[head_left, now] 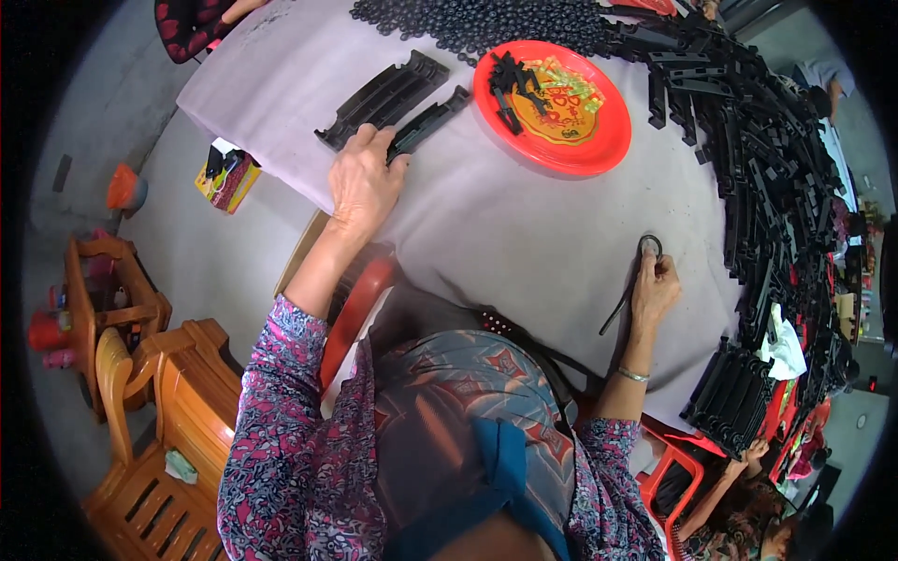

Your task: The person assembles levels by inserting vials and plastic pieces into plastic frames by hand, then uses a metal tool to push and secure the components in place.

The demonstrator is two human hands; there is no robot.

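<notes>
My left hand [363, 176] pinches the near end of a narrow black plastic strip [432, 122] between thumb and fingers. Its fingertips also come close to a wider ribbed black plastic piece [385, 98] lying beside the strip; whether they touch it I cannot tell. Over the cloth to the right, my right hand [658, 288] is closed around a thin black rod with a looped end [615, 313]. The loop rises past the fingertips, while the straight end points down and left. The hand covers the rod's middle.
A red plate [613, 154] holds small black pieces [513, 86] and clear yellowish ones [578, 82]. Black rings [477, 23] cover the far edge of the clothed table [524, 224]. Long black parts [762, 178] pile along the right, near another person's arm [716, 491]. Wooden chair [178, 421] at left.
</notes>
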